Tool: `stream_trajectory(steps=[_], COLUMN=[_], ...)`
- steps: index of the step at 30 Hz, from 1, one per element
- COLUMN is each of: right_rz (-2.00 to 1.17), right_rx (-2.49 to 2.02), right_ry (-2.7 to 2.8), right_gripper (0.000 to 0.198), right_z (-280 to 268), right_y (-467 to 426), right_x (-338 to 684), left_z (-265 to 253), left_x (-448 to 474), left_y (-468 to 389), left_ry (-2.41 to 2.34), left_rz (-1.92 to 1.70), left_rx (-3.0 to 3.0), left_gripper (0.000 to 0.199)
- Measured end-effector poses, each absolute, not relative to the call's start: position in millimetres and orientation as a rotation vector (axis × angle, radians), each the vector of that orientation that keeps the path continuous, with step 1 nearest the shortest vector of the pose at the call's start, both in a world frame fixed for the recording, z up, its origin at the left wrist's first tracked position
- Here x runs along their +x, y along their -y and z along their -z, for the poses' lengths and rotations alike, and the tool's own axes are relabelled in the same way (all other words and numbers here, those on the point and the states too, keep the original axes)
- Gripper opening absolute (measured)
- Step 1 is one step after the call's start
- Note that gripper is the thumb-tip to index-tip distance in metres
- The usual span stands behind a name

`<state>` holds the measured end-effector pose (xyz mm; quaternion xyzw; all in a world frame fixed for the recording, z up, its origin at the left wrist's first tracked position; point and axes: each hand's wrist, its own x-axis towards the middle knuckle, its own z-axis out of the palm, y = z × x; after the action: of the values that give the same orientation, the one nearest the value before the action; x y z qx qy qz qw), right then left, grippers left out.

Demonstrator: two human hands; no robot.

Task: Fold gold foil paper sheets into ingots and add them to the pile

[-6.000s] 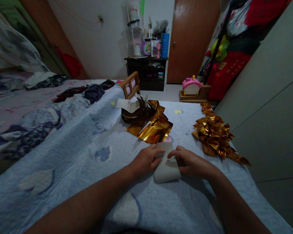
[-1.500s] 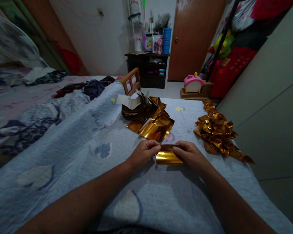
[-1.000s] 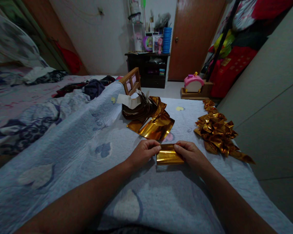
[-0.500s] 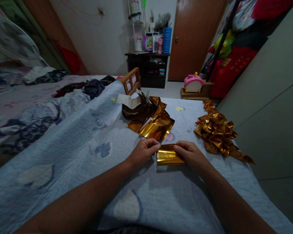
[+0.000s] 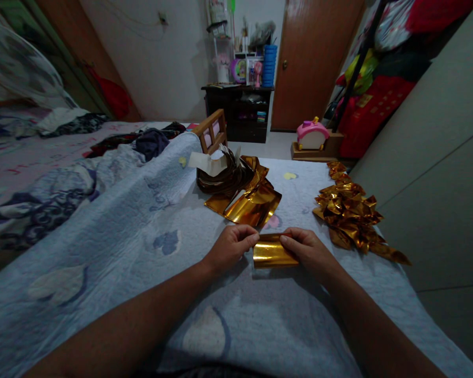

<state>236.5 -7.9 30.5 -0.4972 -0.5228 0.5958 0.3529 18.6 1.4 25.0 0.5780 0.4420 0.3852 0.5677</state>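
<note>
Between my two hands is a sheet of gold foil paper (image 5: 274,254), bent over so that its shiny side curves toward me. My left hand (image 5: 236,242) pinches its upper left corner between thumb and fingers. On the other end, my right hand (image 5: 305,245) grips the upper right part, thumb on top. Just beyond lies a loose stack of gold foil sheets (image 5: 256,202), some curled with dark or pale backs showing. To the right, along the bed's edge, sits a pile of folded gold foil pieces (image 5: 349,210).
A pale blue quilt with heart shapes (image 5: 126,262) covers the bed under everything. A wooden bed rail (image 5: 211,131) rises at the far left corner. Rumpled clothes (image 5: 152,143) lie on the left. A pink toy (image 5: 312,134) stands past the foot, and a pale cabinet (image 5: 433,173) borders the right.
Almost nothing differs. Both hands keep their pinch on the foil sheet, which has shifted very slightly; the stack and the folded pile are unmoved.
</note>
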Motion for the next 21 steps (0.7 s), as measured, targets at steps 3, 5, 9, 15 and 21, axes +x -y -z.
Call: stream_trajectory(steps=[3, 5, 9, 15, 21], right_rz=[-1.55, -1.557, -1.547, -1.513, -1.511], right_rx=[-1.283, -1.28, -1.269, -1.281, -1.286], right_ry=[1.336, 1.335, 1.357, 1.377, 1.375], right_gripper=[0.036, 0.037, 0.038, 0.038, 0.038], right_z=[-31.3, -31.4, -30.5, -28.5, -28.4], right_y=[8.4, 8.5, 8.7, 8.3, 8.0], right_x=[236.2, 236.3, 237.0, 238.5, 238.3], left_z=[-25.1, -25.4, -25.6, -25.0, -25.4], left_x=[18.3, 18.2, 17.8, 17.8, 18.1], left_y=[-1.1, -1.0, -0.9, -0.9, -0.9], left_ry=[-1.038, -1.036, -1.025, -1.037, -1.049], left_rz=[-0.906, -0.907, -0.899, -0.9, -0.894], left_rx=[1.384, 1.395, 1.408, 1.42, 1.441], left_gripper=[0.031, 0.03, 0.028, 0.029, 0.03])
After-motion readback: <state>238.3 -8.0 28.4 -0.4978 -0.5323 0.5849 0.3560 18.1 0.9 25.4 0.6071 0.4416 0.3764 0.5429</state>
